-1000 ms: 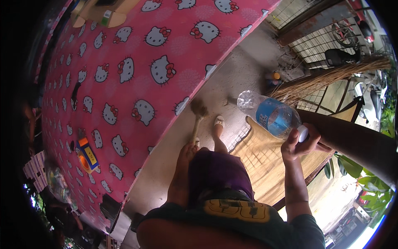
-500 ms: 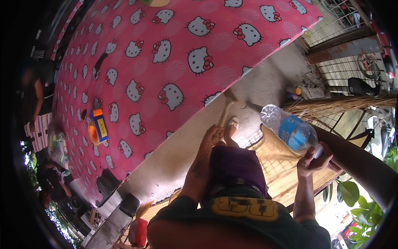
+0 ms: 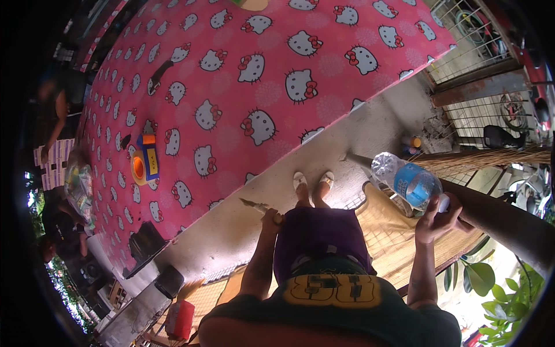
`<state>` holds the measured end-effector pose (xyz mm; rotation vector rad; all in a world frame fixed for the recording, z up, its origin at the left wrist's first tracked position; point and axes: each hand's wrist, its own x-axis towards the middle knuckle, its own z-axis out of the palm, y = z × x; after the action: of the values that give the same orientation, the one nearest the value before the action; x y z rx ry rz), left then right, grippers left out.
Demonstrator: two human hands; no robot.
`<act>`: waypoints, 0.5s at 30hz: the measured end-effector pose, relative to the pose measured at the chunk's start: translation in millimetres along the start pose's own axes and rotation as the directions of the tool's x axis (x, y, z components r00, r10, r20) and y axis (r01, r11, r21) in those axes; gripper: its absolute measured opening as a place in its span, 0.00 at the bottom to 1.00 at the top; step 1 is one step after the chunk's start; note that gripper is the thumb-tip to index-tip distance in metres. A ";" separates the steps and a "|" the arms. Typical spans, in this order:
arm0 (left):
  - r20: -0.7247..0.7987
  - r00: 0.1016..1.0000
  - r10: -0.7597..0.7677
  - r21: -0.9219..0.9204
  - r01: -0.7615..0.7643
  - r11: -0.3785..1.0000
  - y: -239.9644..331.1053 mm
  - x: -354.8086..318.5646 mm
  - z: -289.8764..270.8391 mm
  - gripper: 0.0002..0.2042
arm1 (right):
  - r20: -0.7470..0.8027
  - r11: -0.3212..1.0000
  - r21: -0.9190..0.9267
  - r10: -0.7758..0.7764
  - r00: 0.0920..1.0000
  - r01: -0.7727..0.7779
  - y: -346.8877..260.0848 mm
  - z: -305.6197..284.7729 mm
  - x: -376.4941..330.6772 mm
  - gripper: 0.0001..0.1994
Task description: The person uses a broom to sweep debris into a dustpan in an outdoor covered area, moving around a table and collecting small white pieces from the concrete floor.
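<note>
My left hand [image 3: 269,221] is closed around a wooden-handled tool [image 3: 254,205], low beside the near edge of the pink-covered table [image 3: 272,153]. The tool's darker, narrow end points left toward the table; its exact kind is unclear. My right hand [image 3: 440,221] grips a clear plastic bottle [image 3: 386,168] by its white-capped neck. The bottle has a blue label and tilts with its base up and to the left, away from my palm. It appears to hold little or no liquid.
On the table lie an orange tape roll [image 3: 138,168], a blue-and-yellow block [image 3: 151,164] and a slim dark object [image 3: 160,76]. A black item [image 3: 146,240] sits at its left corner. People [image 3: 58,118] stand left. Wire fencing [image 3: 483,110] and a thick post [image 3: 497,217] are on the right.
My left hand has moved left and back toward my body, swinging the tool from pointing forward to pointing left. My right hand still holds the bottle, nearly unmoved. Both feet now show.
</note>
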<state>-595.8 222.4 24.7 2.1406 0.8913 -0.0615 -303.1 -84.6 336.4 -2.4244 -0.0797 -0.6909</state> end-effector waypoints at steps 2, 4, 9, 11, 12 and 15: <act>-0.154 0.988 0.032 -0.171 -0.059 0.983 -28.6 -12.9 -16.1 0.14 | 0.048 0.997 0.071 0.019 0.999 -0.022 -17.0 0.1 2.2 0.20; -0.194 0.980 0.045 -0.311 -0.104 0.945 -28.5 -17.1 -14.3 0.14 | -0.013 0.987 -0.056 -0.148 0.989 0.147 -20.4 -0.5 -5.4 0.22; 0.140 0.987 0.081 -0.292 -0.036 0.956 -43.9 -3.5 -24.0 0.10 | 0.146 0.952 0.023 -0.305 0.941 0.305 -29.4 7.4 -74.0 0.23; 0.381 0.789 -0.482 -0.792 0.548 0.271 -101.4 0.4 -48.1 0.09 | 0.268 0.950 0.137 -0.307 0.913 0.279 -53.5 29.5 -92.8 0.23; 0.461 0.721 -0.517 -0.781 0.606 0.149 -94.1 7.5 -34.6 0.09 | 0.357 0.961 0.074 -0.275 0.893 0.267 -54.3 34.5 -92.6 0.23; 0.573 0.541 -0.615 -0.710 0.703 -0.044 -84.0 25.8 -39.8 0.08 | 0.458 0.942 0.047 -0.316 0.831 0.332 -57.3 65.8 -69.9 0.22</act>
<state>-637.7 301.2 -12.0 0.4354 1.4141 -0.1108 -345.4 7.0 288.2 -2.5873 -0.6931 -0.2363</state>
